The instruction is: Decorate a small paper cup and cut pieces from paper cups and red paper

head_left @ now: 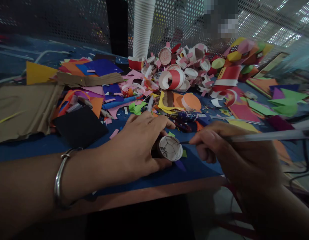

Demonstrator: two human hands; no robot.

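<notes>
My left hand (pixel 144 143) grips a small round piece (pixel 170 148) near the table's front edge. Its pale circular face, turned toward me, bears dark drawn lines: a small inner ring, spokes and some hatching at the lower left. In my right hand (pixel 234 156) is a slim pen (pixel 266 135) with a clear barrel. Its dark tip touches or nearly touches the right rim of the round piece; I cannot tell which. Scraps of green paper (pixel 171 134) lie close beside the piece. A silver bangle (pixel 59 180) circles my left wrist.
A tall stack of paper cups (pixel 143 30) rises at the back. Cut red and white cup pieces (pixel 175 78) pile up before it. Coloured paper sheets (pixel 104 66), brown paper (pixel 24 110) and a black square (pixel 81 126) lie left. Green paper (pixel 285 103) lies right on the blue table (pixel 144 181).
</notes>
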